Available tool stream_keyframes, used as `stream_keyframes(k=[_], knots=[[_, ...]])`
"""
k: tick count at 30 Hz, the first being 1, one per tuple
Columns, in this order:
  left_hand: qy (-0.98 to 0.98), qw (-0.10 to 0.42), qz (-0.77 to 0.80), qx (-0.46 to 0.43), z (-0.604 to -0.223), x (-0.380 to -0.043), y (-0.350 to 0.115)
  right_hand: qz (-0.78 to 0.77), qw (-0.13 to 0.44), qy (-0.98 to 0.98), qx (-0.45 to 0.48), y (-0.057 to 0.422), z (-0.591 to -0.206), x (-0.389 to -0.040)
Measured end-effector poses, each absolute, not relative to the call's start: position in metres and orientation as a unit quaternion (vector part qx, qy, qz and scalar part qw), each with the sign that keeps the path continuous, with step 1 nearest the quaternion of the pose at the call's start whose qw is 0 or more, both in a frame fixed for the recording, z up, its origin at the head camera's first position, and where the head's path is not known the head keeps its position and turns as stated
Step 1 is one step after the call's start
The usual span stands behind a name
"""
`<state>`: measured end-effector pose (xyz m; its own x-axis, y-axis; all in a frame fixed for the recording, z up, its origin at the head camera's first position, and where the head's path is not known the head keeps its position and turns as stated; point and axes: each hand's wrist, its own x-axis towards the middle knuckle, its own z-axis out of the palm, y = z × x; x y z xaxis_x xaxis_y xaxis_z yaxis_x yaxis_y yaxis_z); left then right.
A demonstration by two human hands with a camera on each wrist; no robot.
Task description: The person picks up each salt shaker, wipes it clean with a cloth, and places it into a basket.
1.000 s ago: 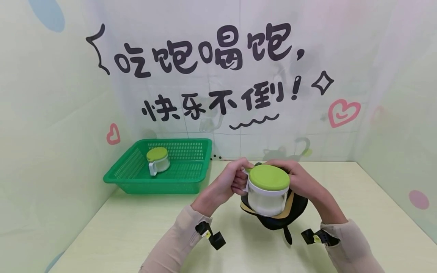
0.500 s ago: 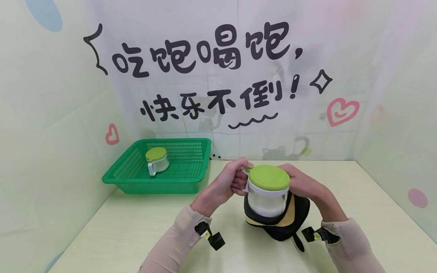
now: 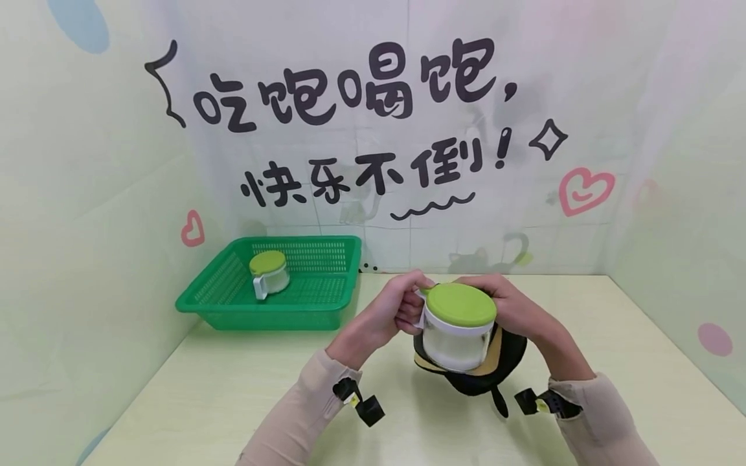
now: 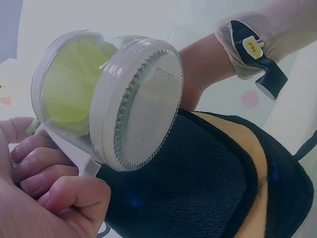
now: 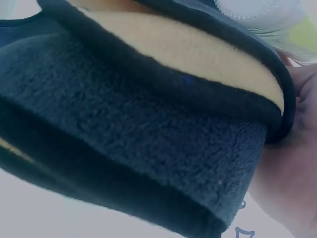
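Note:
My left hand (image 3: 393, 307) grips the white handle of a clear jar (image 3: 454, 349) with a white collar and a green lid (image 3: 463, 304). The jar is held up over the table, its ridged base (image 4: 148, 109) facing the left wrist camera. Behind it, my right hand (image 3: 513, 307) holds a folded black cloth (image 3: 513, 356) with tan layers and a hanging loop. The cloth lies behind and below the jar in the head view. Most right fingers are hidden by the jar and the cloth, which fills much of the right wrist view.
A green plastic basket (image 3: 280, 320) with perforated sides stands at the back left. Inside it rests a second jar (image 3: 274, 281) with a green lid and white handle. A printed curtain (image 3: 373, 142) hangs behind the pale table (image 3: 245, 388).
The cloth swung down and right with my right hand by half a second ago, then came back up behind the jar. The left hand and jar barely moved.

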<state>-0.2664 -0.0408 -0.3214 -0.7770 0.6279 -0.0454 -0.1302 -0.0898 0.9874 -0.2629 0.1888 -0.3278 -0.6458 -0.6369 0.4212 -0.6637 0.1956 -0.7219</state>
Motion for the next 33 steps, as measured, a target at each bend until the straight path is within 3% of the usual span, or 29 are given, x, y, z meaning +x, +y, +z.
stream_keyframes(k=[7,16,33], knots=[[0.608,0.265,0.723,0.194,-0.321,-0.266,-0.043,0.463,-0.023,-0.765,0.446,0.19,-0.333,-0.267],[0.615,0.267,0.712,0.21,-0.32,-0.267,-0.042,0.468,0.021,-0.781,0.412,0.186,-0.327,-0.263],[0.614,0.241,0.731,0.175,-0.318,-0.272,-0.042,0.444,0.026,-0.804,0.394,0.204,-0.32,-0.266]])
